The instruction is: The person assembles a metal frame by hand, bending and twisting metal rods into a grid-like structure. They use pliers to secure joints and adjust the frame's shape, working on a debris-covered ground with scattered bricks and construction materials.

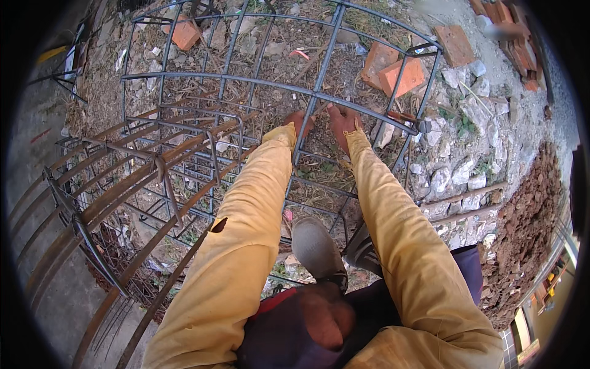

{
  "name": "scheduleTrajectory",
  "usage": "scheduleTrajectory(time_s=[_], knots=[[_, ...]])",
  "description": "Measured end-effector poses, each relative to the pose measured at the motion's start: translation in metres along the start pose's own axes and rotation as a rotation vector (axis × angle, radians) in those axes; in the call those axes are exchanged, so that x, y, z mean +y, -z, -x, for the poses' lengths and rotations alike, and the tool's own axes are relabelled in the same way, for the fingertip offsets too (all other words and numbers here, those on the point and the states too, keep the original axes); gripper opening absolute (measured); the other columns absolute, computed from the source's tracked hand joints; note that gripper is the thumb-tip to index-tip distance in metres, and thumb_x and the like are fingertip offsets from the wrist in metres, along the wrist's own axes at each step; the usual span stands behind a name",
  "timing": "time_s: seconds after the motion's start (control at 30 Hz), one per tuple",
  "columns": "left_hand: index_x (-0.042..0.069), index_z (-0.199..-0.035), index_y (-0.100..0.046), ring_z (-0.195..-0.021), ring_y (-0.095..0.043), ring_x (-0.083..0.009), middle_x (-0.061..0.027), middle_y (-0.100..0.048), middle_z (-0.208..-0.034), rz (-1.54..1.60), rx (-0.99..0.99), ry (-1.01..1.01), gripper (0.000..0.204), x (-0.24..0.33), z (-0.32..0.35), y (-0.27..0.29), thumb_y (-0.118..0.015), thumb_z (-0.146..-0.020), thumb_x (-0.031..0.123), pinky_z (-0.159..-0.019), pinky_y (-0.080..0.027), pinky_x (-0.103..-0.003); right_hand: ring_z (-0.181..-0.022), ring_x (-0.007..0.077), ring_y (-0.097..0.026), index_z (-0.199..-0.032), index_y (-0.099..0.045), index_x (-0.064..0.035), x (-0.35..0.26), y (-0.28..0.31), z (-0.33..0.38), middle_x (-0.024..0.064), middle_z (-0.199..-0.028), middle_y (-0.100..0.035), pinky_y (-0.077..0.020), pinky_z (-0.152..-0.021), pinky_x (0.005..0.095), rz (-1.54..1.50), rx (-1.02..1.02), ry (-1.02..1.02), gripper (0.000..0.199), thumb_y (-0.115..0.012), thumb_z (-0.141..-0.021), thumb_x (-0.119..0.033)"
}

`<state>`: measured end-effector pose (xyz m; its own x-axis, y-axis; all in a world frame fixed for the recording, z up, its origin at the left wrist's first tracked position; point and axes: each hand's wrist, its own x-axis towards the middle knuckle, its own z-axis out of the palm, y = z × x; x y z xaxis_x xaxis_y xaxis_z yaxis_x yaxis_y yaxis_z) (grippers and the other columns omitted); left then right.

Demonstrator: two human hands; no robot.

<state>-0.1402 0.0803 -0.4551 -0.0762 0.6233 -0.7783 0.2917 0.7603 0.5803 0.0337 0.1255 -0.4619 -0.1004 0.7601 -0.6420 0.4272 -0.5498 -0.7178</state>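
A cage of grey steel rebar (pixel 268 80) spans the ground before me, its long bars crossed by square hoops. My left hand (pixel 298 123) is beside a long bar, just below where it crosses a hoop. Its fingers are curled and partly hidden by the bar. Just right of that bar, my right hand (pixel 345 127) is closed, with thumb and fingers drawn together near the crossing. Whatever lies between the fingertips is too small to make out. A rusty-brown piece (pixel 402 116) rests against the hoop's right end.
Rusty rebar cage (pixel 117 203) lies at left, its bars reaching toward me. Orange bricks (pixel 401 76) and broken stones (pixel 461 172) lie to the right, with a brown soil heap (pixel 528 209) beyond. My grey shoe (pixel 316 248) stands among the bars.
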Motion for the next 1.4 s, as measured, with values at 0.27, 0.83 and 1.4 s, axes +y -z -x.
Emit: scheduleTrajectory(time_s=[0.27, 0.83, 1.4], knots=[[0.003, -0.086, -0.062, -0.051, -0.049, -0.0165, -0.0051, -0.053, -0.059, -0.022, 0.054, 0.045, 0.024, 0.007, 0.014, -0.001, -0.063, -0.088, 0.027, -0.048, -0.036, -0.036, -0.082, 0.0191, -0.063, -0.105, -0.066, 0.0002, -0.007, -0.017, -0.007, 0.0092, -0.095, -0.067, -0.0517, -0.07, 0.0316, -0.191, -0.039, -0.243, 0.034, -0.062, -0.091, -0.03], [0.004, -0.112, -0.06, -0.078, -0.055, -0.0167, -0.0066, -0.063, -0.093, -0.158, -0.199, -0.062, 0.049, -0.051, -0.036, 0.007, -0.052, -0.092, 0.049, -0.063, -0.044, -0.031, -0.085, 0.0302, -0.068, -0.096, -0.071, -0.0056, -0.062, 0.006, 0.039, 0.0155, -0.092, -0.069, -0.0548, -0.073, 0.0409, 0.977, -0.565, 0.328, 0.026, -0.061, -0.084, -0.027], [0.005, -0.137, -0.043, -0.113, -0.058, -0.0258, -0.013, -0.058, -0.125, -0.058, -0.329, 0.223, 0.062, -0.012, -0.025, 0.005, -0.048, -0.094, 0.049, -0.054, -0.045, -0.035, -0.098, 0.0336, -0.061, -0.113, -0.063, -0.0101, -0.079, 0.216, 0.065, 0.0184, -0.109, -0.061, -0.0493, -0.085, 0.0394, 0.736, -0.039, 0.529, 0.031, -0.057, -0.084, -0.002]])
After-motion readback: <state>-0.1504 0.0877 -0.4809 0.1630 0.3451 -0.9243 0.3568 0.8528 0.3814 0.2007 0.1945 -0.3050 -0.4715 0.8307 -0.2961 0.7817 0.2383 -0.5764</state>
